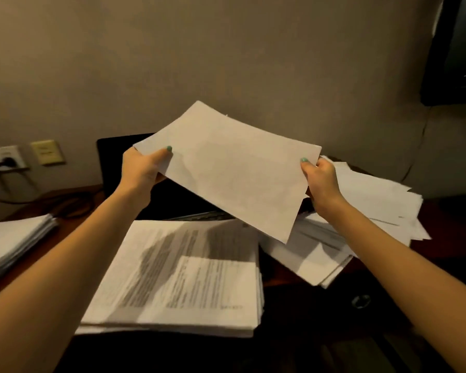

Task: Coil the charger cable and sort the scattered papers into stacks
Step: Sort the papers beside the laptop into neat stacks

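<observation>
So both hands are up mid-frame holding a thin batch of blank-side-up sheets [226, 173] in the air, tilted. The left hand [143, 168] pinches the left edge, thumb on top and fingers curled under. The right hand [319, 181] pinches the right edge the same way.

Below them on the desk [293, 300] is a thick, squared-up stack of printed pages [186, 281], center-bottom of the frame. To the right there's a messier, fanned-out pile [366, 211], and at the far left edge another neat stack [14, 238]. A black laptop [116, 162] sits behind the held sheets.

The cable [73, 203] lies on the desk at middle left, near the wall socket [6, 157]. It's too blurry to tell how it's looped.
</observation>
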Tool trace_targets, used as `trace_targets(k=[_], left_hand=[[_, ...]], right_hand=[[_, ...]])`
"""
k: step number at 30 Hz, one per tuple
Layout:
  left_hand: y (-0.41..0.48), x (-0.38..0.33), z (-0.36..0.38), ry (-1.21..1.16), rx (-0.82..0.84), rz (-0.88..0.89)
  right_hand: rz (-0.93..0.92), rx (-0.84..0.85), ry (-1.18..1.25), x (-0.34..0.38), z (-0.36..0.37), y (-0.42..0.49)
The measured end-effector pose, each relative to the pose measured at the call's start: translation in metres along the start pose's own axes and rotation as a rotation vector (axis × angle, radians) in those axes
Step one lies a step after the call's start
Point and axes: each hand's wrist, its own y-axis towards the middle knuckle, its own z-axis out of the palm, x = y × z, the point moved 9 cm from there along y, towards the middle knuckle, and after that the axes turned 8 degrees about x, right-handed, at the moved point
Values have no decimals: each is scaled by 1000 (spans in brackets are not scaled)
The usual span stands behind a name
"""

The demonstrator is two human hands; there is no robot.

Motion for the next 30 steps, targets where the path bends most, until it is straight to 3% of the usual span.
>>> trace_targets(k=[5, 9, 12, 19, 23, 30], left_hand=[[-46, 1, -86, 273, -84, -55], [-85, 11, -124, 480, -42, -166], [-111, 27, -139, 481, 22, -320], [-149, 66, -151, 771, 207, -596], [-137, 56, -152, 1059, 199, -504], [-104, 21, -30, 810, 224, 72]], right_hand=[[58, 153, -107, -13, 52, -34], [143, 278, -147, -18, 76, -58], [187, 378, -225, -22, 87, -73], [104, 454, -786, -33, 97, -86], [-12, 403, -1041, -29, 91, -87], [-164, 232, -939, -21, 35, -61]])
